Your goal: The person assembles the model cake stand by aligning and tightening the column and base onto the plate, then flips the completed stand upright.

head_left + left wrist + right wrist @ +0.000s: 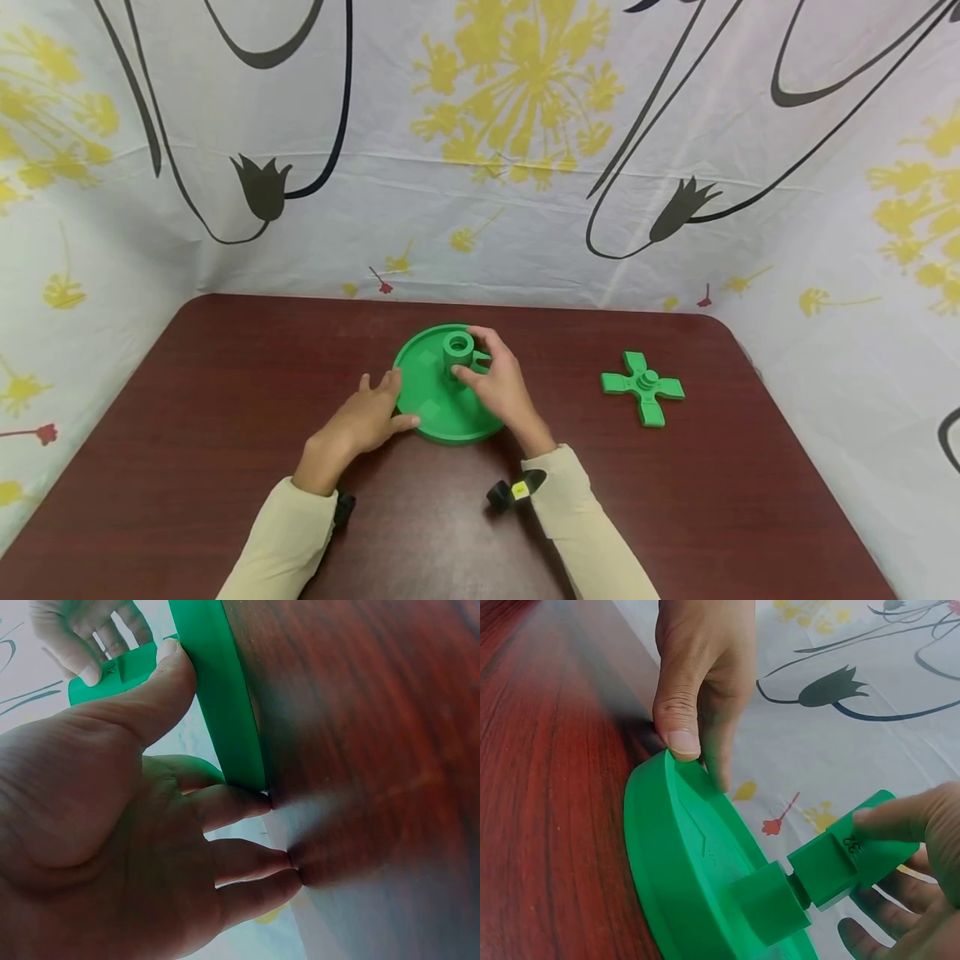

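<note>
A round green base (431, 408) with a raised rim lies on the table, a short post (771, 904) rising from it. Over that post, my right hand (498, 379) pinches a green part marked 32 (866, 844) between thumb and fingers. From above, a round hollow end (458, 343) shows beside the fingertips. How far the part is seated on the post, I cannot tell. My left hand (367, 417) rests against the base's left edge, thumb on the rim and fingers extended along its side. Fingertips of that hand reach the tabletop in the left wrist view.
A flat green cross-shaped piece (647, 388) with a round peg in its middle lies to the right. The dark red-brown table (300, 350) has rounded far corners. Flower-printed white cloth (420, 208) hangs behind it and at both sides.
</note>
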`<action>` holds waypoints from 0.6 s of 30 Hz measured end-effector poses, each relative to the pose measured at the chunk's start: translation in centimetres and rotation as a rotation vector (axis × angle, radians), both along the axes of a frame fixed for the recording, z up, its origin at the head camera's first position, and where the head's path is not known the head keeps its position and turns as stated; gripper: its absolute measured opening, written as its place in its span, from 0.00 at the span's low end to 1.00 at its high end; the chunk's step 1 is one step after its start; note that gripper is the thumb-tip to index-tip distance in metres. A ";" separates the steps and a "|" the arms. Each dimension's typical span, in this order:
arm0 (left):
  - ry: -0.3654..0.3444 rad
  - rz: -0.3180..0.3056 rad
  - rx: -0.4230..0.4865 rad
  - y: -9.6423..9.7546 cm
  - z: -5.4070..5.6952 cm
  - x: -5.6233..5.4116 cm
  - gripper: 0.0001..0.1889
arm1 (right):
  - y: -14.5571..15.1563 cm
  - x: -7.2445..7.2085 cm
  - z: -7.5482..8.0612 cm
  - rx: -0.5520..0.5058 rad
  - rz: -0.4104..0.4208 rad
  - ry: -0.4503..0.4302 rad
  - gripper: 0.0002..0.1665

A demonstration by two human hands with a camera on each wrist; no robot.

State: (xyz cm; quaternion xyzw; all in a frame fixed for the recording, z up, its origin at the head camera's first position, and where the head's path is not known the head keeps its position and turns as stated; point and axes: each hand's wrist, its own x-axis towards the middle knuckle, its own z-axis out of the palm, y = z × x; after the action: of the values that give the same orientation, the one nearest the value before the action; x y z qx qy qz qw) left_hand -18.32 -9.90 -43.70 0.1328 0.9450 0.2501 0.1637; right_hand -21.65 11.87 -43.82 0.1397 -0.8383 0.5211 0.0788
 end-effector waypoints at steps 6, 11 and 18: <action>0.001 0.003 -0.001 0.0 0.0 0.0 0.45 | 0.2 0.0 0.3 -0.043 0.082 -0.001 0.40; 0.003 -0.001 -0.002 0.0 0.0 0.0 0.45 | 0.4 -0.1 0.4 -0.083 0.114 0.003 0.38; 0.003 0.004 0.000 0.0 0.1 0.0 0.45 | 0.3 -0.1 0.3 -0.071 0.065 -0.009 0.32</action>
State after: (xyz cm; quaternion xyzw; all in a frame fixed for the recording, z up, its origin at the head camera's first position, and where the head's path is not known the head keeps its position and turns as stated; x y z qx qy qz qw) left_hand -18.29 -9.91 -43.62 0.1312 0.9455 0.2504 0.1616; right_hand -21.74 12.21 -43.49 0.1617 -0.8146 0.5535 0.0627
